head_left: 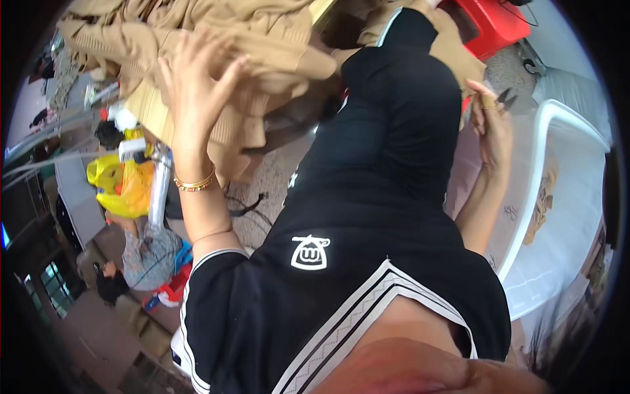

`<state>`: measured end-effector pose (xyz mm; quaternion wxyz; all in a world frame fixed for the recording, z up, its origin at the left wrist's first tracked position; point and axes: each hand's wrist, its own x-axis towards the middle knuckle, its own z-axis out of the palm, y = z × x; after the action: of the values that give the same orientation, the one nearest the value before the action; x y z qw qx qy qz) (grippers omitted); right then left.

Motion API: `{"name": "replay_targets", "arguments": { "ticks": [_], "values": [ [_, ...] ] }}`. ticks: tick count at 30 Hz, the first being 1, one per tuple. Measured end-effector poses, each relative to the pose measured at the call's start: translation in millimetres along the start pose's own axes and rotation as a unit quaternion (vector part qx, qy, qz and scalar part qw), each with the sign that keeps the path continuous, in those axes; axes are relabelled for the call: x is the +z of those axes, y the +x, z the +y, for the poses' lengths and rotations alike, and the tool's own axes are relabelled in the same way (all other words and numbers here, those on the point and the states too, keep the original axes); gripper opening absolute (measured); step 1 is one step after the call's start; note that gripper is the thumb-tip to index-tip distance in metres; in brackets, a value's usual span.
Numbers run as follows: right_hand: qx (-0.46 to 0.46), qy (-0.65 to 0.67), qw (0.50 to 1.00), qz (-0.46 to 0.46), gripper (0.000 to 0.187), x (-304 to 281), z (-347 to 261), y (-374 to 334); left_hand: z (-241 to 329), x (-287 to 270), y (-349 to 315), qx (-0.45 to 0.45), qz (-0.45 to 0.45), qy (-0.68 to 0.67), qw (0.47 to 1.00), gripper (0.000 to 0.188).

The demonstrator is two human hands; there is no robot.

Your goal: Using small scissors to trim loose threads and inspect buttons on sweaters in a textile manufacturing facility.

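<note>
"Several things could go wrong; what's the largest?"

"The heap of soft tan ribbed knit fabric (262, 46) across the upper left of the frame. Part of it hangs past the pale, straight wooden edge (146, 108), so its own weight could drag the rest down."

"And the translucent white plastic bin (550, 111) at the right?"

"Crumpled tan cloth (541, 210) shows inside. The bare right forearm (482, 210) is near the rim, so a careless elbow could knock it."

"What about the hands?"

"The left hand (197, 75), upper left, is spread wide over the heap, pinching nothing I can see. It's blurred, so I can't tell whether it presses or hovers. Too light a touch could let the knit slip."

"And the right hand (489, 125)?"

"Upper right, fingers curled, seemingly around small, dark, pointed metal snips (506, 100). The handles are hidden, so I can't judge firmness; a loose hold could drop them, or the tips could prick a finger."

"Anything smaller?"

"The thin gold-coloured beaded bracelet (193, 188) on the left wrist: it might snag a loop of knit."
</note>
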<state>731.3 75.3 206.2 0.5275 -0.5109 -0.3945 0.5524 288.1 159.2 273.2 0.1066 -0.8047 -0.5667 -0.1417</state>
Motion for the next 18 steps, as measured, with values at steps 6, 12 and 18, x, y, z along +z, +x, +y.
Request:
{"name": "replay_targets", "arguments": {
  "ticks": [6, 12, 18],
  "values": [
    [-0.103, -0.171, 0.976, -0.091, 0.034, 62.2, -44.3, 5.5, -24.0, 25.3, -48.7, -0.261, 0.085, -0.16, 0.948, 0.111],
    [-0.102, -0.15, 0.94, -0.289, 0.023, 151.3, -16.4, 23.6, -37.0, 36.0, -89.8, -0.223, 0.065, -0.17, 0.958, 0.071],
    [-0.316, -0.441, 0.825, -0.161, 0.049, 230.9, 50.4, 55.2, 2.0, 50.6, -85.3, -0.222, 0.059, -0.246, 0.942, 0.073]
  ]
}}
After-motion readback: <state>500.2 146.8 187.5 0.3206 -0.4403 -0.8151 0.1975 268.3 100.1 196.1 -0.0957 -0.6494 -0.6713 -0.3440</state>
